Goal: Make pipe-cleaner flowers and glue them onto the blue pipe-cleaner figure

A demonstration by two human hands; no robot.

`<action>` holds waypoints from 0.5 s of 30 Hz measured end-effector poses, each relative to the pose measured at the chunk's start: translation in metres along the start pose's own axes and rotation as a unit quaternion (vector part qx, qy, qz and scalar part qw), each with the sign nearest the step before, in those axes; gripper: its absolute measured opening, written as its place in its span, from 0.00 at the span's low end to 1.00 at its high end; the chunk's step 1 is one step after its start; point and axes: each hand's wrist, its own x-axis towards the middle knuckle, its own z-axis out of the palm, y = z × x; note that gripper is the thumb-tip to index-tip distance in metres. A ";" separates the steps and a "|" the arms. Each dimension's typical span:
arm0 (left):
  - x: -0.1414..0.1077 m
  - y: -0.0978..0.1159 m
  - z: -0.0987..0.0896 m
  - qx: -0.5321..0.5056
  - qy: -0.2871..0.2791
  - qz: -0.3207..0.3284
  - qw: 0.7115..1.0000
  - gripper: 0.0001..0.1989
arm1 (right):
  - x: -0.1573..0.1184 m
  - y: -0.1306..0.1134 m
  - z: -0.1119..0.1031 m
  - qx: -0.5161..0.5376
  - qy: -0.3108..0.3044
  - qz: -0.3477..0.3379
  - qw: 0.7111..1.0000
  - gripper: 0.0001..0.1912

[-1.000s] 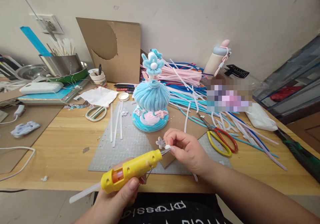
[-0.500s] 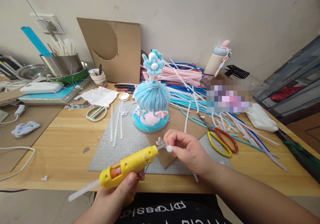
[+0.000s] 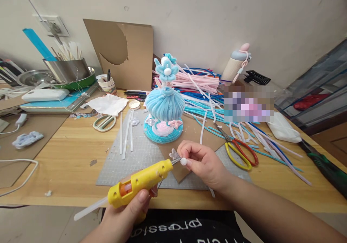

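Note:
My left hand [image 3: 132, 207] is wrapped round a yellow glue gun [image 3: 141, 181], with a clear glue stick [image 3: 90, 208] poking out of its back end. The metal nozzle points right, at a small white fluffy ball [image 3: 183, 161]. My right hand [image 3: 204, 163] pinches that ball between thumb and finger; nozzle and ball appear to touch. Just behind the nozzle shows a small greyish flower [image 3: 174, 153], partly hidden by the fingers. Beyond the hands stands a blue pipe-cleaner figure [image 3: 165, 103] with a pleated skirt and flowers on top, on a round blue and pink base.
Under the work lie a grey cutting mat [image 3: 114, 170] and a cardboard piece [image 3: 173, 167]. Scissors [image 3: 240, 152] with red and yellow handles rest at right. Pipe cleaners [image 3: 200, 82] are heaped behind the figure. Spare glue sticks [image 3: 126, 138] lie left of it. A cardboard sheet [image 3: 139, 51] leans on the wall.
The glue gun has shifted very slightly to the right, its nozzle tip now at the white ball. My right hand has hardly moved.

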 end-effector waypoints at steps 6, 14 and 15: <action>0.002 0.003 0.002 -0.013 0.004 0.010 1.000 0.19 | 0.000 0.001 -0.001 0.070 -0.006 0.013 0.997 0.07; -0.001 0.003 -0.018 0.073 0.080 0.063 0.992 0.18 | 0.006 -0.008 -0.005 0.164 0.048 0.074 0.983 0.08; 0.001 0.008 -0.026 0.113 0.120 0.071 0.984 0.18 | 0.007 -0.009 -0.008 0.169 0.062 0.073 0.981 0.07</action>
